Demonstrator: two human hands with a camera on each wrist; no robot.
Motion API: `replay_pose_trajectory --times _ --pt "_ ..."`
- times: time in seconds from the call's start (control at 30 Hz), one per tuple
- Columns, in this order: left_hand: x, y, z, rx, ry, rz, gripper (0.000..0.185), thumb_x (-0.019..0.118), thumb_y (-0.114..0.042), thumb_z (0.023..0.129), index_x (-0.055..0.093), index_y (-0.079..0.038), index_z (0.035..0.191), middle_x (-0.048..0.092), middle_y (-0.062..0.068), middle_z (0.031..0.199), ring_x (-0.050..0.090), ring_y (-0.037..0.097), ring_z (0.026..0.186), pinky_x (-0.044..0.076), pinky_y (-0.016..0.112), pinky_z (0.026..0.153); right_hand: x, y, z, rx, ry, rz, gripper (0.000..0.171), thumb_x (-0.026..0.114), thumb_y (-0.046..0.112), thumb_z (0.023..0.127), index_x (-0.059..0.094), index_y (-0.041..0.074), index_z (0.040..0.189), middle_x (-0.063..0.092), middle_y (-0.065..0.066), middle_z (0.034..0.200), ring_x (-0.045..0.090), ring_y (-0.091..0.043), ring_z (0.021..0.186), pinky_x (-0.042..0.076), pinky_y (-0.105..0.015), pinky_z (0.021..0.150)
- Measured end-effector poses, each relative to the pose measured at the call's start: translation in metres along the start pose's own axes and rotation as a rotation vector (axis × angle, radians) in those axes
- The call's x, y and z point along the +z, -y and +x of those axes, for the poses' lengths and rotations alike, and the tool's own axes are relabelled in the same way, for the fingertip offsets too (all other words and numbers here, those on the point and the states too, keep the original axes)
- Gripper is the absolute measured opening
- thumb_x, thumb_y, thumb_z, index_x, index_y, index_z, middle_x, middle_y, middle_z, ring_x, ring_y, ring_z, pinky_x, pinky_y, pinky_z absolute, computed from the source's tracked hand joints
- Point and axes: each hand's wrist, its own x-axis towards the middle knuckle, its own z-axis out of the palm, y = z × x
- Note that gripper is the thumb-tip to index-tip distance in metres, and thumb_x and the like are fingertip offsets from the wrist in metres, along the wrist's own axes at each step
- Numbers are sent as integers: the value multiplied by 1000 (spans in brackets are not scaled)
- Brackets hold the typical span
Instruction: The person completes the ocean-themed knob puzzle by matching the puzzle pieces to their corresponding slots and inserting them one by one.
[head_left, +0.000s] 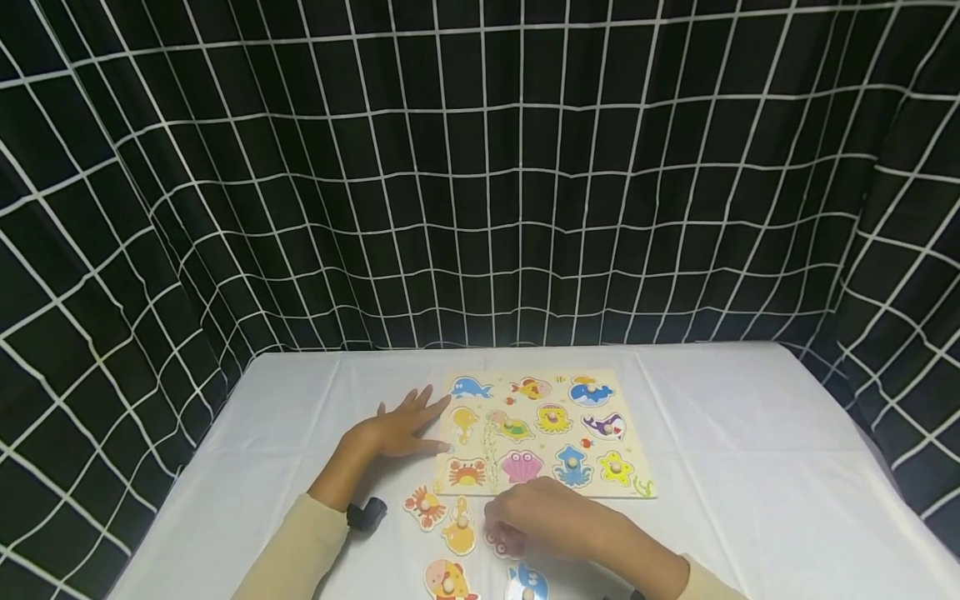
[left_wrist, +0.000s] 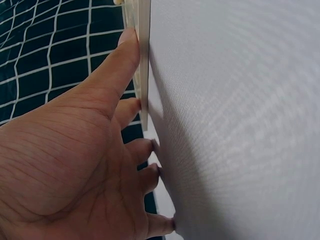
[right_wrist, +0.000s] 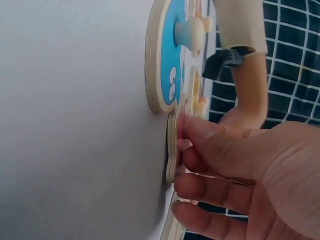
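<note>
A wooden peg puzzle board [head_left: 551, 493] with sea animal pictures lies on the table. My left hand [head_left: 405, 427] is spread at its left edge; in the left wrist view the thumb and forefinger touch the board's edge [left_wrist: 144, 65], and the other fingertips are at the cloth. Just below the board, my right hand [head_left: 543, 517] pinches the small knob of a pink shell puzzle piece [head_left: 501, 546], mostly hidden under the fingers. Seen from the right wrist, that shell piece [right_wrist: 172, 150] lies low by the cloth, beside a blue whale piece [right_wrist: 170, 60].
Loose crab [head_left: 425, 508], seahorse [head_left: 459, 535] and fish [head_left: 444, 577] pieces lie left of my right hand. The loose blue whale [head_left: 527, 582] is nearer me. Knobbed squid [head_left: 573, 467], starfish [head_left: 615, 468] and octopus [head_left: 553, 418] pieces sit in the board. A gridded black curtain [head_left: 525, 208] stands behind.
</note>
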Motion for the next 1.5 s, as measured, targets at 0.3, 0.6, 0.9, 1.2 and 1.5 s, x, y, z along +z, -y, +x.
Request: replay_pose_trajectory --times 0.3,0.6,0.9,1.2,1.5 --pt "-1 0 3 5 -6 14 87 60 -62 94 24 -24 163 8 14 170 3 37 156 6 74 115 -3 -11 0 41 -7 10 12 75 17 89 69 27 85 56 22 73 50 1 65 48 -20 68" --pt "-1 0 3 3 -6 11 88 60 -63 93 24 -24 163 9 15 170 3 37 156 7 75 115 -7 -17 -1 18 27 82 28 72 1 85 62 26 79 55 18 72 49 -1 68 44 -21 67" --pt "1 0 0 3 -5 5 88 61 -62 93 25 -24 163 9 15 170 4 37 156 7 75 115 -3 -19 -1 -11 12 58 25 72 5 88 62 27 82 55 20 73 48 0 66 44 -19 65" --pt "2 3 3 8 2 1 87 60 -63 93 23 -26 163 7 13 170 1 36 156 5 74 115 -10 -27 -1 -24 -105 6 25 71 3 88 61 26 83 53 17 73 47 -1 67 43 -20 62" --pt "3 4 2 16 -4 -8 89 59 -65 93 24 -22 163 8 16 170 3 39 156 5 74 115 -8 -37 -1 92 -237 -28 28 71 8 88 56 28 77 46 21 69 45 -2 61 40 -21 56"
